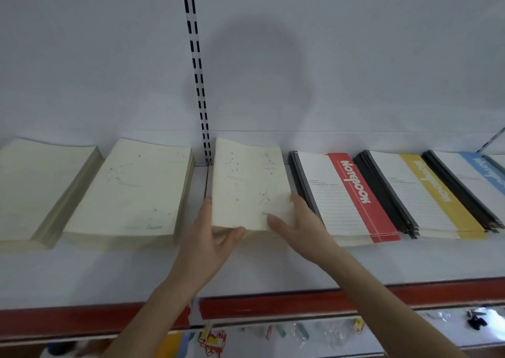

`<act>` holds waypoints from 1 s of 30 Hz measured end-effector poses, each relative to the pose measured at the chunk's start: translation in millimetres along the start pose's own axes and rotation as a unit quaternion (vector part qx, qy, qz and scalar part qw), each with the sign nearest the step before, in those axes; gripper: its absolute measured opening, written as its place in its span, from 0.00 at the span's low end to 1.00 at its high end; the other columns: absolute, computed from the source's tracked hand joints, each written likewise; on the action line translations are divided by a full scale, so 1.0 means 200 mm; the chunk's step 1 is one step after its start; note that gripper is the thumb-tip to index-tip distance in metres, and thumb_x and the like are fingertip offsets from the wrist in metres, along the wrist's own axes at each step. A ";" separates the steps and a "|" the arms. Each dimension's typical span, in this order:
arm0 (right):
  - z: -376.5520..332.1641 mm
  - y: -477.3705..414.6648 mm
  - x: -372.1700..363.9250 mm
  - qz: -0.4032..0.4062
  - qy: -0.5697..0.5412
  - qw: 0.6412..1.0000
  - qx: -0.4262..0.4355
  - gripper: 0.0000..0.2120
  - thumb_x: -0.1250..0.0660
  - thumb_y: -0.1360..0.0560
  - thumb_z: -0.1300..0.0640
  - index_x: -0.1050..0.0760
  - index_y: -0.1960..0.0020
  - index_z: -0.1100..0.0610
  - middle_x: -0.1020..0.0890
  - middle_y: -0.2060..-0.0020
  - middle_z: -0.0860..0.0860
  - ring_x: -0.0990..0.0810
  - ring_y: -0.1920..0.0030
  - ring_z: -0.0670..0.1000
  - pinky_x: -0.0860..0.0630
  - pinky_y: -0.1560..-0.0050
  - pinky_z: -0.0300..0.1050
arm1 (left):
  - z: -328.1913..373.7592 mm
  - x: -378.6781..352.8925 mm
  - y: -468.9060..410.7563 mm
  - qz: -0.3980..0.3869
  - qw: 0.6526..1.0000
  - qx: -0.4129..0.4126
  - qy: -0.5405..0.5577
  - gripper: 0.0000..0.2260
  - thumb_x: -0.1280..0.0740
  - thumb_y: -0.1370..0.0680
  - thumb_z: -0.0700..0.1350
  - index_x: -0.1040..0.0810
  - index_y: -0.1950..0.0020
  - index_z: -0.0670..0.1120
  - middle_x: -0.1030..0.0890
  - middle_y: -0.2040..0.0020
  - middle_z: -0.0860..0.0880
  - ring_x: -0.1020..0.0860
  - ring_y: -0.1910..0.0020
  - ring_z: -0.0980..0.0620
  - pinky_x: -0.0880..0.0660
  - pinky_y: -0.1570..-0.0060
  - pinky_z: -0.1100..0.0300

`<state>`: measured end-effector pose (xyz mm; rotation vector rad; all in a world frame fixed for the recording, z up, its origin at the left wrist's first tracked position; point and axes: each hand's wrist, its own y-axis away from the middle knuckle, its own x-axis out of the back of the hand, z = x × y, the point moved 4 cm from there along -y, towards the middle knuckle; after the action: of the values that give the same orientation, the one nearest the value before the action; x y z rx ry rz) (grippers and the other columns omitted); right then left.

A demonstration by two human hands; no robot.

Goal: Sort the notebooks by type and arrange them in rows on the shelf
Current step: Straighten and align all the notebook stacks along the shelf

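Cream notebook stack (pixel 248 183), its cover marked with faint constellation drawings, lay flat on the white shelf (pixel 109 270) just right of the slotted upright (pixel 198 71). Your left hand (pixel 207 245) pressed straight fingers along its left side, thumb against the front edge. Your right hand (pixel 297 226) held straight fingers to the right side, thumb resting on the top cover; neither hand was curled round anything. Two more cream stacks (pixel 131 191) lay to the left. A red-banded stack (pixel 352 193), a yellow-banded stack (pixel 426 193) and a blue-banded stack (pixel 481 172) lay in a row to the right.
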<state>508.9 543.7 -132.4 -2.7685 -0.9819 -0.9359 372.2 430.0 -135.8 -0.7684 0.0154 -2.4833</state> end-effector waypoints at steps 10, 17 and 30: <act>-0.01 -0.02 0.01 -0.008 0.002 1.000 -0.015 0.37 0.25 0.34 0.46 0.39 0.32 0.54 0.26 0.42 0.45 0.27 0.44 0.46 0.31 0.48 0.39 | -0.04 -0.01 -0.01 -0.007 1.000 0.003 -0.027 0.34 0.29 0.28 0.45 0.43 0.26 0.46 0.27 0.41 0.56 0.27 0.47 0.59 0.32 0.55 0.77; 0.00 0.06 0.02 -0.092 0.144 0.985 -0.015 0.41 0.29 0.29 0.55 0.52 0.26 0.54 0.26 0.42 0.52 0.26 0.45 0.52 0.28 0.48 0.42 | -0.12 -0.01 0.04 -0.051 0.995 0.013 -0.084 0.37 0.34 0.23 0.41 0.56 0.23 0.48 0.28 0.34 0.48 0.28 0.46 0.58 0.34 0.46 0.69; -0.03 0.04 0.03 -0.086 0.251 0.964 0.007 0.36 0.34 0.25 0.61 0.52 0.26 0.58 0.25 0.41 0.60 0.25 0.43 0.58 0.27 0.43 0.50 | -0.17 0.01 0.03 -0.067 0.995 0.021 -0.069 0.38 0.33 0.24 0.38 0.53 0.23 0.52 0.24 0.40 0.50 0.25 0.48 0.56 0.33 0.46 0.67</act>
<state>513.1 538.8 -123.1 -2.2662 -1.1275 -1.5424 355.6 420.0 -164.2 -0.9496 -0.1417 -2.5409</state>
